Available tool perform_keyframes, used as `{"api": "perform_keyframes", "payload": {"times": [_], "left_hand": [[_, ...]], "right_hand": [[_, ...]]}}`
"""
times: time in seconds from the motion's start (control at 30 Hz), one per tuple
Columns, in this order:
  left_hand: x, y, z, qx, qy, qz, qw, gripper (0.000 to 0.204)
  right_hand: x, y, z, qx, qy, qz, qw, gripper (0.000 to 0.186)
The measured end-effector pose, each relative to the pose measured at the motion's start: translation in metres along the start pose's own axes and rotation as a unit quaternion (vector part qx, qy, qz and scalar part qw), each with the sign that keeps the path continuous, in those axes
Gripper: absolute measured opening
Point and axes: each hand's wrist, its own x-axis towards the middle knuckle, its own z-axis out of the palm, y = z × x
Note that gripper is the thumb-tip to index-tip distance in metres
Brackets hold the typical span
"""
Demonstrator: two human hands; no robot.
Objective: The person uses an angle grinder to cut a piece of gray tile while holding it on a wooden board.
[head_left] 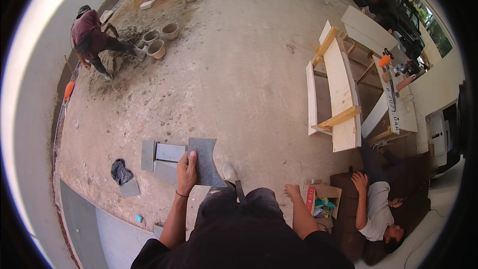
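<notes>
My left hand (186,174) grips a dark grey tile (203,157) by its left edge, thumb on top. A curved notch is cut into the tile's right side. My right hand (292,191) hangs apart from it on the other side of my legs, its fingers curled in, with nothing seen in them. On the floor just left of the held tile lie several more grey tiles: a paler one (170,152), a darker upright one (148,155) and one partly covered (166,171). Another tile piece (130,188) lies beside a black plastic bag (121,172).
A person (92,40) bends over wet mortar at the far left, near several buckets (156,49). Wooden benches (343,99) stand to the right. Another person (377,209) reclines on a brown sofa (343,184) beside an open cardboard box (326,197). A dark vehicle (391,7) is parked behind.
</notes>
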Motion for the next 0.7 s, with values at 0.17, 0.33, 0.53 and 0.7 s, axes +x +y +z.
{"api": "perform_keyframes", "payload": {"times": [0.17,0.33,0.53,0.7], "left_hand": [[0.178,0.046,0.027,0.028,-0.016,0.048,0.998,0.049],[0.339,0.055,0.074,0.108,0.002,0.068,0.992,0.047],[0.548,0.086,0.177,0.136,0.003,0.082,0.987,0.045],[0.717,0.164,0.225,0.097,0.032,0.076,0.992,0.042]], "right_hand": [[0.065,-0.029,0.0,-0.459,0.04,-0.206,0.864,0.023],[0.114,-0.15,0.037,0.051,0.034,0.13,0.99,0.023],[0.26,-0.365,0.048,-0.013,0.022,0.163,0.986,0.023],[0.408,-0.74,0.035,-0.011,0.062,-0.048,0.997,0.026]]}}
